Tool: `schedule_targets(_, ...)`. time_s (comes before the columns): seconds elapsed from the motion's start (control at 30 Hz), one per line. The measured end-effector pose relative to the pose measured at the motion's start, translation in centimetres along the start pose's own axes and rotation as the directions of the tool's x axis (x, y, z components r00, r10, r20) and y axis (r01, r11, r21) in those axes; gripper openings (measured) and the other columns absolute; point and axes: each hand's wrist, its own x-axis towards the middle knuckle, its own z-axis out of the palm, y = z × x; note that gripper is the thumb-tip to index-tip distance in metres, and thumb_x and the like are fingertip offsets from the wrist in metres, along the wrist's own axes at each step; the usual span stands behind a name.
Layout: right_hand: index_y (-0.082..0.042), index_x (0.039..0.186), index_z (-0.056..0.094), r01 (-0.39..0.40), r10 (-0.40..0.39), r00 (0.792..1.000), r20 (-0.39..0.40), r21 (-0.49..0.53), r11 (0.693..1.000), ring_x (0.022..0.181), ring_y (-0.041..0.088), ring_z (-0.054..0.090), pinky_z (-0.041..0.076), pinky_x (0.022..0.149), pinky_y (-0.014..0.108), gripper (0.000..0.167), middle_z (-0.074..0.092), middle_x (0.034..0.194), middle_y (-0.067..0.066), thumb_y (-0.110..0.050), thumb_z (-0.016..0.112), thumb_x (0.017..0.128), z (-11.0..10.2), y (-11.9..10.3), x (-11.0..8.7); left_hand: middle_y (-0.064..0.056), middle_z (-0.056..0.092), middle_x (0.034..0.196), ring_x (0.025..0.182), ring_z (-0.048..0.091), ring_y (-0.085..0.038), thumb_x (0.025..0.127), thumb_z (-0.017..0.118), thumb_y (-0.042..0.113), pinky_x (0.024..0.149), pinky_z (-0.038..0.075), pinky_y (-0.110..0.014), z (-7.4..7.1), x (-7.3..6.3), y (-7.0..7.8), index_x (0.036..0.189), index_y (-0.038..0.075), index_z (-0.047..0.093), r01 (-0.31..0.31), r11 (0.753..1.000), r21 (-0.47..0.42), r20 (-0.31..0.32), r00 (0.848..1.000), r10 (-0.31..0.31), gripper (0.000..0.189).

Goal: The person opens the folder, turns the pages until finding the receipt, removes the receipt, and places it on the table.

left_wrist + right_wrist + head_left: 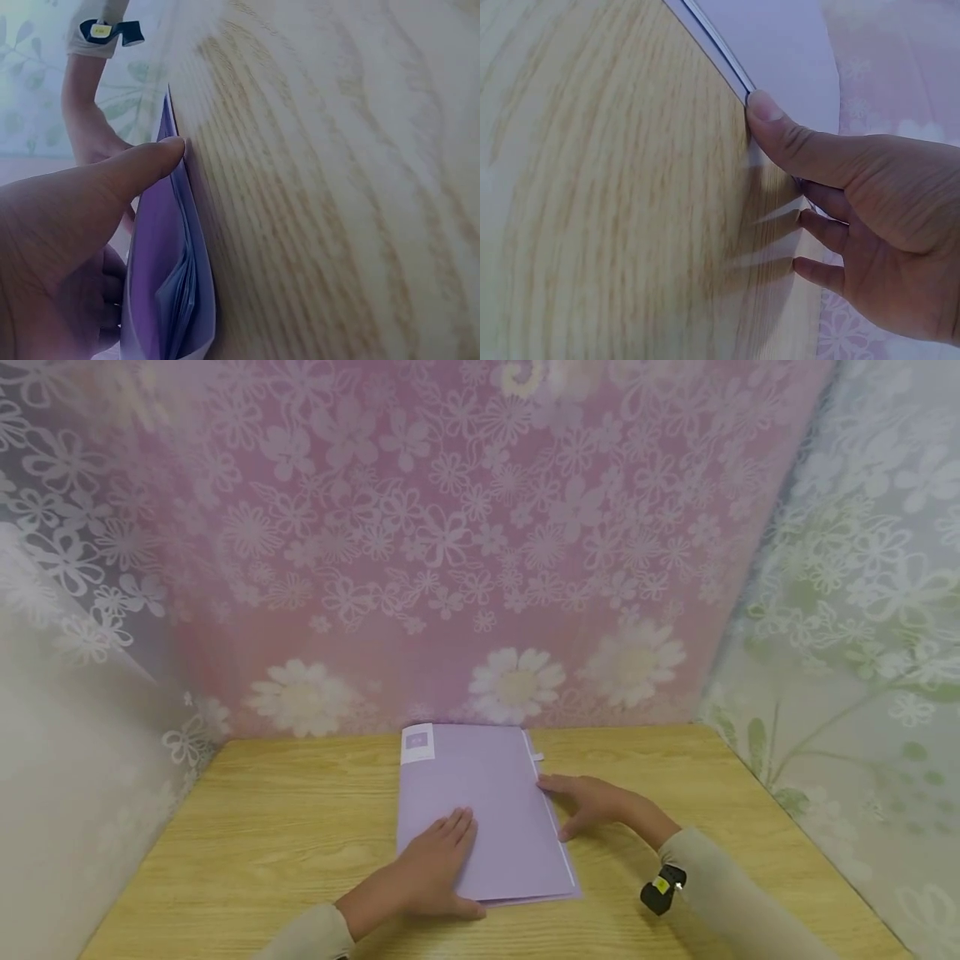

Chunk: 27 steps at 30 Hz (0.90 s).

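Observation:
A lilac folder (498, 810) lies closed on the wooden table, a white label (417, 743) at its far left corner and a small white tab on its right side. My left hand (438, 864) rests on the cover's lower left, fingers straight, thumb by the near edge. Seen from the left wrist, that near end of the folder (169, 300) gapes a little and shows several inner sheets. My right hand (592, 802) touches the right edge, thumb and fingers spread apart along it. In the right wrist view the thumb (780, 131) sits right at the folder's edge.
The wooden table (300, 827) ends at a pink flowered backdrop (465, 568) close behind the folder. Pale flowered panels stand at the left and right sides. A black device (660, 891) is strapped to the right wrist.

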Motion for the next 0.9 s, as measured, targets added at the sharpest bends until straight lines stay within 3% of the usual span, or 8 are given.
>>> schedule_targets(0.3, 0.005, 0.154, 0.038, -0.016, 0.015, 1.0, 0.023, 0.043, 0.999, 0.148, 0.047, 0.035, 0.031, 0.119, 0.06, 0.102, 0.037, 0.161, 0.024, -0.034, 0.09, 0.076, 0.3, 0.2, -0.1, -0.022, 0.032, 0.164, 0.154, 0.032, -0.033, 0.079, 0.074, 0.069, 0.123, 0.033, -0.042, -1.7, -0.6, 0.3, 0.155, -0.004, 0.036, 0.009, 0.996, -0.085, -0.026, 1.0, -0.011, 0.112)
schedule_targets(0.5, -0.002, 0.158, 0.034, 0.02, -0.021, 1.0, 0.02, 0.04, 0.999, 0.145, 0.041, 0.042, 0.038, 0.116, 0.057, 0.108, 0.04, 0.161, 0.019, -0.039, 0.091, 0.075, 0.0, 0.6, 0.4, -0.013, 0.042, 0.161, 0.15, 0.041, -0.027, 0.084, 0.076, 0.044, 0.118, 0.041, -0.04, -2.5, -0.9, 0.9, 0.153, 0.003, 0.045, -0.064, 0.993, -0.102, -0.13, 0.99, 0.05, 0.086)
schedule_targets(0.67, -0.005, 0.153, 0.043, 0.064, -0.065, 0.998, 0.002, 0.067, 0.996, 0.139, 0.036, 0.052, 0.045, 0.112, 0.053, 0.097, 0.051, 0.154, 0.015, -0.04, 0.09, 0.077, -0.2, 0.8, 0.8, -0.011, 0.047, 0.158, 0.147, 0.045, -0.024, 0.088, 0.071, 0.026, 0.117, 0.043, -0.039, -3.4, -0.6, 1.9, 0.151, 0.004, 0.048, -0.176, 0.982, -0.068, -0.261, 0.953, 0.153, 0.071)
schedule_targets(0.77, -0.002, 0.152, 0.044, 0.068, -0.068, 0.998, -0.005, 0.087, 0.994, 0.139, 0.039, 0.051, 0.043, 0.113, 0.056, 0.097, 0.051, 0.153, 0.018, -0.034, 0.092, 0.075, -0.2, 0.8, 0.7, -0.01, 0.044, 0.16, 0.149, 0.043, -0.023, 0.09, 0.069, 0.02, 0.118, 0.041, -0.038, -4.2, -0.4, 2.6, 0.153, 0.005, 0.045, -0.23, 0.971, -0.059, -0.324, 0.925, 0.199, 0.069)
schedule_targets(0.9, 0.004, 0.153, 0.041, 0.029, -0.03, 1.0, 0.008, 0.084, 0.996, 0.145, 0.045, 0.042, 0.036, 0.116, 0.059, 0.101, 0.043, 0.157, 0.024, -0.031, 0.093, 0.073, 0.1, 0.5, 0.3, -0.009, 0.044, 0.16, 0.149, 0.042, -0.023, 0.088, 0.069, 0.013, 0.117, 0.042, -0.038, -6.1, -0.6, 3.3, 0.154, 0.005, 0.045, -0.278, 0.96, -0.037, -0.431, 0.871, 0.236, 0.07)
